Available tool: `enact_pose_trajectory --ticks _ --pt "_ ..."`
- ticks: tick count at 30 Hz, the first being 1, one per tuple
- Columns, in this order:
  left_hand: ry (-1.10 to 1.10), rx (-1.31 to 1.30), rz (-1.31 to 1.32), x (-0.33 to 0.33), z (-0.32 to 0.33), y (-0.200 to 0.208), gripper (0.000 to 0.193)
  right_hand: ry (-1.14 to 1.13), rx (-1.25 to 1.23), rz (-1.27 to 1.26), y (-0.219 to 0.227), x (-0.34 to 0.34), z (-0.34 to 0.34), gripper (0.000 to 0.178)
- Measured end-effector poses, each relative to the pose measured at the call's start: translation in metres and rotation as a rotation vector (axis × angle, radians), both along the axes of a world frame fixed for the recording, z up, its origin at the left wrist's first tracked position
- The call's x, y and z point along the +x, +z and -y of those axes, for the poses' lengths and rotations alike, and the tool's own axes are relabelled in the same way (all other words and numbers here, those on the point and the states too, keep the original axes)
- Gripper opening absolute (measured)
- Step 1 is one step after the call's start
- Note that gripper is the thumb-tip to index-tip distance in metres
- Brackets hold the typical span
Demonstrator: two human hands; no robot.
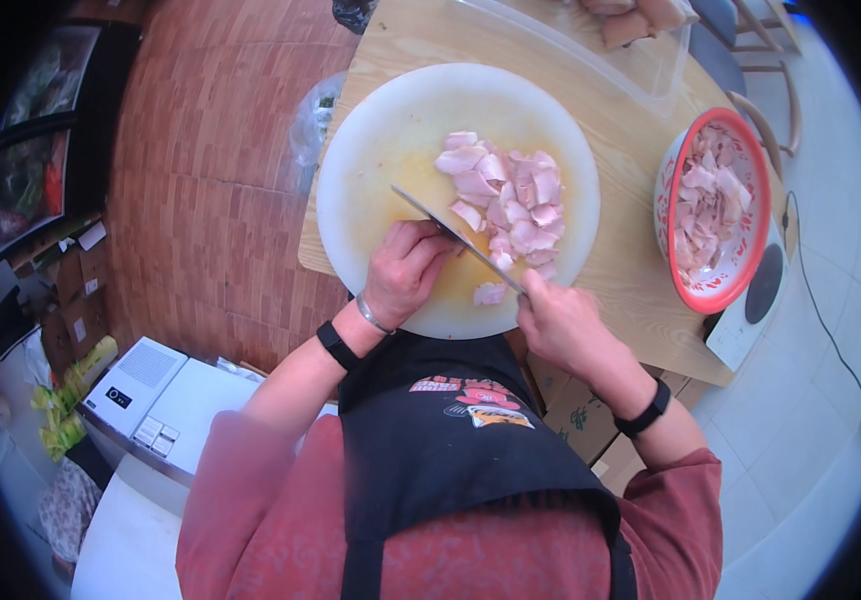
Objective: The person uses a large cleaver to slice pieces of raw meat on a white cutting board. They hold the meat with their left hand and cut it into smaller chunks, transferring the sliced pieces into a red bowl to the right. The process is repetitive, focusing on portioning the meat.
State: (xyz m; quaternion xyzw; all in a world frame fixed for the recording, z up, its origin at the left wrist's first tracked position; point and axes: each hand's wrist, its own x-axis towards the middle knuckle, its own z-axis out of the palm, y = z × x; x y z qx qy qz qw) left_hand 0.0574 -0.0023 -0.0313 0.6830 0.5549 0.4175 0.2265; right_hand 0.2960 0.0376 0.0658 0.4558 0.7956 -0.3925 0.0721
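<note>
On a pale wooden table a round white cutting board (371, 120) lies in front of me, stained yellowish in its middle. My right hand (563, 318) grips the handle of a kitchen knife (478, 250), its blade slanting up and left across the board. Beside the blade, my left hand (406, 268) rests with its fingers curled together and pressed down; what lies under the fingertips is mostly hidden. Cut pieces of pale pink raw meat (511, 205) are heaped to the right of the blade. One loose piece (490, 293) sits below it, close to my right hand.
A white basin with a red rim (716, 300), holding more cut meat, stands on a scale (763, 290) at the right. A clear plastic tray (551, 50) is at the back. Wooden chairs (776, 75) stand beyond, and a white boxy appliance (176, 405) is at lower left.
</note>
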Motion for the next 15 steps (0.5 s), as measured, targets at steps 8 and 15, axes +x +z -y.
enact_pose_trajectory --ticks 8,15 --pt "-0.002 -0.015 -0.001 -0.003 -0.001 -0.001 0.02 -0.227 0.064 -0.253 -0.042 -0.031 -0.01 0.013" --pt "0.028 -0.003 0.025 -0.002 0.003 -0.007 0.02 -0.029 -0.044 -0.074 0.009 0.009 -0.003 0.014"
